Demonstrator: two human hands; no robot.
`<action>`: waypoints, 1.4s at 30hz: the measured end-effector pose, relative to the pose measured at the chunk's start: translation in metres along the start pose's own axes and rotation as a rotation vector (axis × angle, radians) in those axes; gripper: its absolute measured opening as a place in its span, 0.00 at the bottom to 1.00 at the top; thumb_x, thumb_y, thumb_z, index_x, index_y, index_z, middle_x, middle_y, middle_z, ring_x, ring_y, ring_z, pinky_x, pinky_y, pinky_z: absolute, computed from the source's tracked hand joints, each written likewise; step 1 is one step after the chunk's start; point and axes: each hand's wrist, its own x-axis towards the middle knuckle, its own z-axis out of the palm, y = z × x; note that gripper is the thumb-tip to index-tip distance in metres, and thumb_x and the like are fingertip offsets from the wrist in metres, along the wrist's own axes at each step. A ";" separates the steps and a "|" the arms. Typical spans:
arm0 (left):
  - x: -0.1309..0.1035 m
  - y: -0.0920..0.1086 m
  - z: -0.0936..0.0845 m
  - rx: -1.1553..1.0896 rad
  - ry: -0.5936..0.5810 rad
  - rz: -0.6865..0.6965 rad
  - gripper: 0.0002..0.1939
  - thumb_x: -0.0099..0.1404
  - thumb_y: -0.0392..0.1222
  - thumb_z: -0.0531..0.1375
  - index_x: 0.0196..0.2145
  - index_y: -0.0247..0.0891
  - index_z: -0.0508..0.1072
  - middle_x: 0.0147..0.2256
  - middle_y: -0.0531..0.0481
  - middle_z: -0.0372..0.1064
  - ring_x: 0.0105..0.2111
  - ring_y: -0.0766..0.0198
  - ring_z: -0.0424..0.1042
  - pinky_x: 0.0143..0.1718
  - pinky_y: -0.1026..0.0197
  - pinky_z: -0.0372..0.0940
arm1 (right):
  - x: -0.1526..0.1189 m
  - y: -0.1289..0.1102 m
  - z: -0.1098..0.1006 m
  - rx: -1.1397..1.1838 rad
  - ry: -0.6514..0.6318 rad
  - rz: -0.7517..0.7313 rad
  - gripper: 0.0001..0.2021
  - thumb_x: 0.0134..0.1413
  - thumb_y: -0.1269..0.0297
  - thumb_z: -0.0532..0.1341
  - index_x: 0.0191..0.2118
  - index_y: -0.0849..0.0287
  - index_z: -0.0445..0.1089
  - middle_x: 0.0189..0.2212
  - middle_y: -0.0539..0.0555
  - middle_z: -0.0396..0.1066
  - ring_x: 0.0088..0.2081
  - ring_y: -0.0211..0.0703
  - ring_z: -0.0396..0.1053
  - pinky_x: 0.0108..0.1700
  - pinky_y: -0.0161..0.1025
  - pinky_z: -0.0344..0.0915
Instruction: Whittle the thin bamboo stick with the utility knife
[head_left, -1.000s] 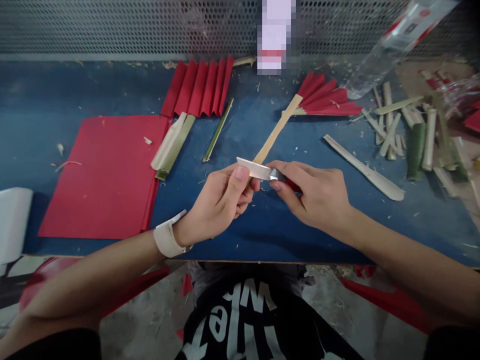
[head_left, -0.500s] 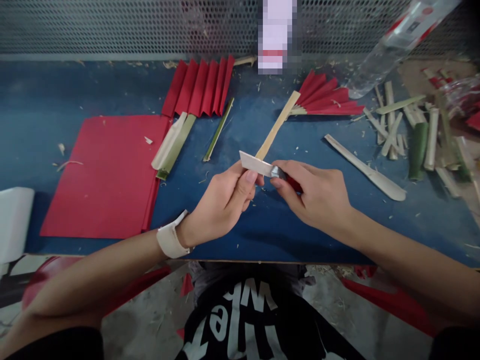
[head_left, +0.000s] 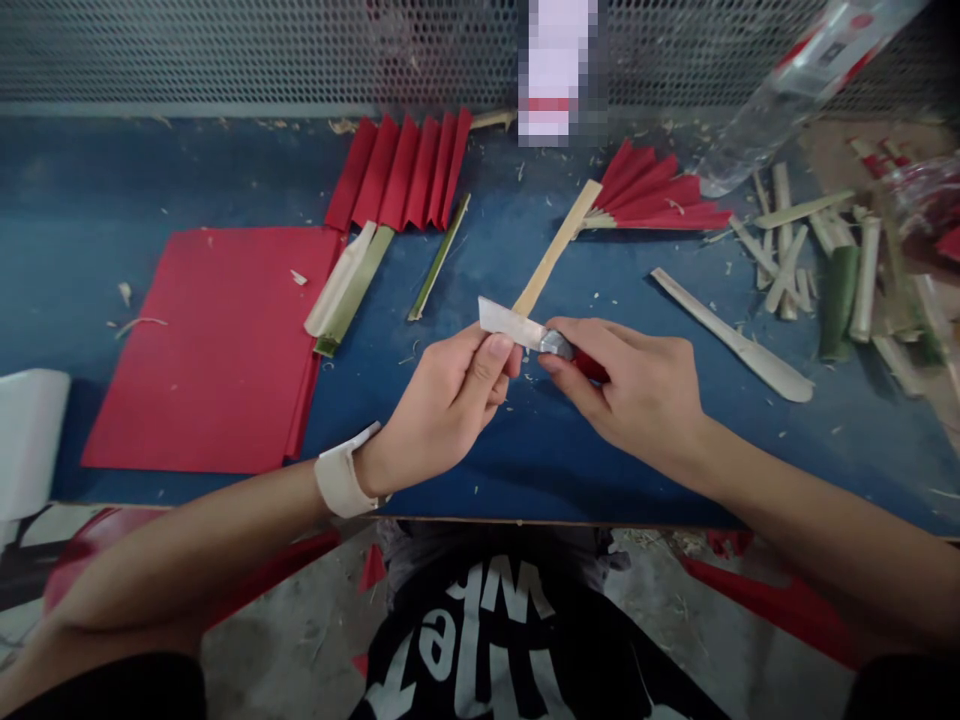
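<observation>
Between my left hand (head_left: 454, 400) and my right hand (head_left: 641, 385), the knife blade (head_left: 506, 320) lies across the bamboo strip (head_left: 556, 245). On the table (head_left: 240, 170), the paper stack (head_left: 214, 350) lies to my left and the bamboo offcuts (head_left: 837, 300) to my right; the perforated panel (head_left: 225, 55) stands behind.

Lt's dim, w/ soft shadows on tbl (head_left: 247, 180).

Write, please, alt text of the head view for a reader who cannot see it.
A right hand holds a knife, its blade across a pale strip held in the left hand, over a blue table. Red sheets and pleated paper lie to the left; a red fan and cut bamboo pieces lie to the right.
</observation>
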 end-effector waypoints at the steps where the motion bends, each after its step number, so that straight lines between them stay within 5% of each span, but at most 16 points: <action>1: 0.000 0.000 0.000 -0.014 0.002 -0.008 0.20 0.78 0.56 0.53 0.34 0.39 0.65 0.21 0.60 0.51 0.16 0.74 0.50 0.14 0.68 0.49 | 0.000 0.000 0.001 -0.005 0.005 0.003 0.14 0.74 0.55 0.56 0.50 0.54 0.77 0.37 0.52 0.83 0.32 0.40 0.77 0.28 0.38 0.61; 12: 0.003 0.008 0.002 -0.061 -0.023 -0.151 0.25 0.75 0.59 0.58 0.26 0.39 0.63 0.19 0.61 0.48 0.16 0.75 0.46 0.13 0.69 0.46 | 0.010 0.011 -0.010 -0.022 0.069 0.110 0.17 0.74 0.52 0.54 0.51 0.53 0.77 0.35 0.54 0.81 0.35 0.46 0.78 0.34 0.40 0.67; 19: 0.003 0.008 0.000 -0.176 -0.063 -0.238 0.16 0.75 0.54 0.57 0.35 0.39 0.66 0.20 0.63 0.46 0.15 0.75 0.44 0.14 0.70 0.45 | 0.006 0.006 -0.007 0.037 -0.008 0.020 0.17 0.74 0.52 0.53 0.51 0.53 0.77 0.36 0.53 0.82 0.34 0.42 0.78 0.32 0.37 0.66; 25: -0.001 0.004 -0.002 -0.076 -0.092 -0.114 0.22 0.76 0.60 0.54 0.34 0.39 0.65 0.23 0.60 0.50 0.17 0.74 0.49 0.15 0.67 0.47 | 0.002 0.003 -0.004 0.096 -0.106 0.000 0.16 0.74 0.54 0.53 0.52 0.53 0.76 0.41 0.53 0.83 0.35 0.43 0.79 0.31 0.38 0.67; 30: -0.003 0.002 -0.007 0.290 -0.056 0.028 0.23 0.80 0.55 0.49 0.30 0.39 0.62 0.22 0.56 0.59 0.18 0.72 0.58 0.19 0.66 0.54 | 0.002 0.003 -0.005 0.103 -0.128 -0.010 0.16 0.74 0.56 0.53 0.53 0.55 0.75 0.42 0.54 0.84 0.36 0.42 0.80 0.30 0.36 0.65; 37: -0.002 0.000 -0.007 0.451 0.008 0.128 0.22 0.80 0.56 0.48 0.35 0.38 0.67 0.23 0.54 0.64 0.22 0.69 0.66 0.21 0.65 0.56 | 0.000 -0.001 0.000 0.194 -0.100 -0.032 0.17 0.75 0.54 0.50 0.45 0.58 0.72 0.26 0.48 0.76 0.23 0.36 0.69 0.27 0.34 0.60; 42: -0.002 0.001 -0.007 0.479 0.038 0.128 0.23 0.80 0.57 0.49 0.34 0.38 0.67 0.25 0.52 0.67 0.24 0.69 0.67 0.21 0.66 0.55 | -0.001 -0.002 0.001 0.181 -0.061 -0.019 0.14 0.75 0.55 0.53 0.43 0.58 0.71 0.24 0.46 0.72 0.22 0.35 0.67 0.25 0.34 0.57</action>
